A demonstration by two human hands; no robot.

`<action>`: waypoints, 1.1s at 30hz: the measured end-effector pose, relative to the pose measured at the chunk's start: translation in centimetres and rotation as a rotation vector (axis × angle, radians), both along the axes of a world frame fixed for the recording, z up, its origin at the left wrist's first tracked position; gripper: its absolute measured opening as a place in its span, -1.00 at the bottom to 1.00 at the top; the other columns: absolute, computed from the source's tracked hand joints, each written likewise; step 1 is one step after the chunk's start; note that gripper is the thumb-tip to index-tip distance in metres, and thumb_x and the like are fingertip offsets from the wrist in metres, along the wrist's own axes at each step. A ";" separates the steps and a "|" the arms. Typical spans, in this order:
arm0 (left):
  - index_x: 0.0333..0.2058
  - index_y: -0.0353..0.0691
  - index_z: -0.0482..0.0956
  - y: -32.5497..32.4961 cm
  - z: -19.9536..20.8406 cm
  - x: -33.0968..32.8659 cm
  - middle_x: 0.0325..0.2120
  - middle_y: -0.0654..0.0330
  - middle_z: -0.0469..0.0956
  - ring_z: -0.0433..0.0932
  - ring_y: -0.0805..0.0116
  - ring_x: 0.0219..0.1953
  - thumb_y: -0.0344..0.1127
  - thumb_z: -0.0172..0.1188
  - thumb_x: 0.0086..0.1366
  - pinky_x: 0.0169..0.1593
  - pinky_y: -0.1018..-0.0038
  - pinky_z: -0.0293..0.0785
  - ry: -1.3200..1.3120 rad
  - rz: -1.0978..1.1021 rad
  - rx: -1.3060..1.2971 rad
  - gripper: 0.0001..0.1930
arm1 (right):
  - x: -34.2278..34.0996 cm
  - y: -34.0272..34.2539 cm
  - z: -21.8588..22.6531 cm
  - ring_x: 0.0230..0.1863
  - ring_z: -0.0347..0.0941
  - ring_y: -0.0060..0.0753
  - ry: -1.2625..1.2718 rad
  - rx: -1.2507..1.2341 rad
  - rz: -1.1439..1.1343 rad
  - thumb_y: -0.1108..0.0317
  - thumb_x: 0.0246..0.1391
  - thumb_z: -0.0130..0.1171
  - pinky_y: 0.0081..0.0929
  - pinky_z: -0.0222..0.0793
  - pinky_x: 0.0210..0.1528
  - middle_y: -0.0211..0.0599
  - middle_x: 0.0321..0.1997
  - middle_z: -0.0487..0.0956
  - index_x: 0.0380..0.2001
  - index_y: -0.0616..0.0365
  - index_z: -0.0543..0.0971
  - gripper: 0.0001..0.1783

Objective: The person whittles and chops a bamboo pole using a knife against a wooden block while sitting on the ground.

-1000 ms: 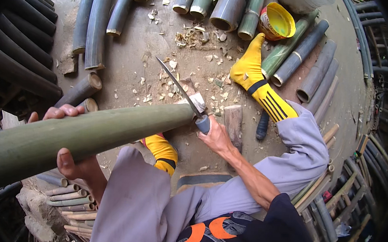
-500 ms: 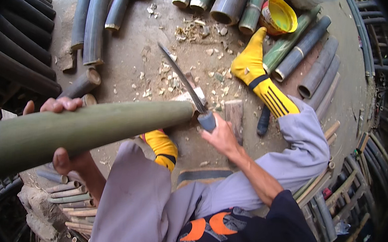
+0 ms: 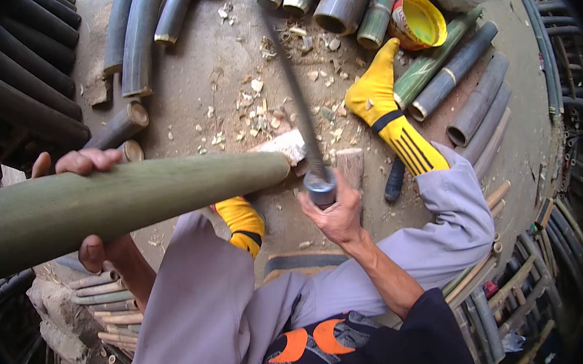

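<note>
My left hand (image 3: 90, 160) grips a thick green bamboo pole (image 3: 138, 196), with its fingers over the far side and the thumb on the near side. The pole slants from the left edge to the middle, where its cut end lies by a pale wooden block (image 3: 289, 145). In my right hand (image 3: 337, 215) is the grey handle of a machete, my fingers wrapped round it. Blurred by motion, the long dark machete blade (image 3: 291, 81) points up and away to the left. The blade is just right of the pole's end, apart from it in the picture.
Wood chips (image 3: 262, 120) litter the ground ahead. Bamboo sections (image 3: 142, 30) lie at the far side, with dark ones (image 3: 36, 49) stacked at left. A yellow tub (image 3: 420, 23) stands beyond my yellow-socked foot (image 3: 375, 92). A short wood piece (image 3: 350, 168) is near my right hand.
My right hand has shifted slightly right and turned. The machete blade has swung upward and away from the pole's end. The pole and my left hand have hardly moved.
</note>
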State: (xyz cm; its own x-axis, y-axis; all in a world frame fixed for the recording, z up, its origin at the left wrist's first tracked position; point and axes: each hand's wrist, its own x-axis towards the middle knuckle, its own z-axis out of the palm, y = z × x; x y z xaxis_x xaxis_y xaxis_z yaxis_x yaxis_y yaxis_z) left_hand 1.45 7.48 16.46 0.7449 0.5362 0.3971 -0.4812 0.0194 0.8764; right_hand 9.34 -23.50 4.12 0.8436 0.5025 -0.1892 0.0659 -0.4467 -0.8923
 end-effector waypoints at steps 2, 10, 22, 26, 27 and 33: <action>0.16 -0.25 0.09 0.0 0.4 0.3 -0.13 0.09 0.22 0.23 0.14 -0.05 -0.09 0.33 -0.17 0.10 0.18 0.15 0.040 0.050 0.008 -0.08 | -0.4 0.0 -0.3 -0.50 0.55 -0.35 -0.073 0.101 -0.057 0.50 -0.23 0.28 -0.44 0.44 -0.47 -0.18 -0.55 0.53 -0.37 0.20 0.40 -0.69; 0.14 -0.35 0.08 -2.9 0.9 1.6 -0.14 0.03 0.30 0.33 0.10 -0.07 -0.19 0.03 0.12 0.13 0.08 0.24 0.177 0.446 -0.162 -0.35 | -0.3 -0.4 -5.9 -0.33 0.52 0.17 0.224 -0.391 0.200 0.42 -0.23 0.22 -0.18 0.43 -0.31 0.16 -0.46 0.54 -0.20 0.27 0.35 -0.55; 0.17 -0.30 -0.05 -2.9 0.7 0.6 -0.10 -0.05 0.26 0.39 0.11 -0.08 -0.15 0.05 0.02 0.11 0.14 0.30 0.243 0.619 -0.114 -0.23 | -0.3 0.8 0.3 -0.33 0.57 0.00 0.181 -0.130 0.055 0.33 -0.09 0.27 -0.23 0.45 -0.33 0.06 -0.40 0.56 -0.15 0.27 0.32 -0.53; 0.14 -0.32 0.03 -2.3 0.4 0.4 -0.10 -0.02 0.29 0.37 0.10 -0.05 -0.21 0.05 0.05 0.13 0.15 0.29 0.202 0.549 -0.154 -0.31 | -0.7 0.6 1.4 -0.48 0.51 -0.43 -0.164 0.104 -0.089 0.40 -0.13 0.31 -0.49 0.44 -0.43 -0.18 -0.46 0.55 -0.19 0.23 0.37 -0.57; 0.13 -0.32 0.08 -2.2 0.3 0.5 -0.10 0.00 0.30 0.36 0.10 -0.04 -0.22 0.06 0.07 0.14 0.15 0.28 0.185 0.557 -0.166 -0.34 | -0.8 0.7 1.0 -0.47 0.53 -0.36 -0.238 0.131 -0.081 0.40 -0.13 0.31 -0.47 0.46 -0.44 -0.15 -0.46 0.55 -0.20 0.23 0.36 -0.57; 0.15 -0.30 0.00 -2.1 0.1 0.2 -0.14 -0.05 0.31 0.39 0.12 -0.12 -0.18 0.06 -0.03 0.09 0.13 0.32 0.163 0.503 -0.095 -0.25 | 0.4 1.0 -1.8 -0.45 0.57 -0.16 0.166 -0.401 0.096 0.44 -0.16 0.27 -0.36 0.47 -0.47 0.00 -0.45 0.56 -0.23 0.29 0.36 -0.60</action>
State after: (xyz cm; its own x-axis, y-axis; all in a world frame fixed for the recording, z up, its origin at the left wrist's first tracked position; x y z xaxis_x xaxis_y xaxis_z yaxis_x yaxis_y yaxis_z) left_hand 1.70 5.35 16.53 0.4345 0.8706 0.2306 -0.3095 -0.0961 0.9460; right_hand 9.70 -22.49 2.30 0.7383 0.4363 -0.5143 -0.0058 -0.7585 -0.6517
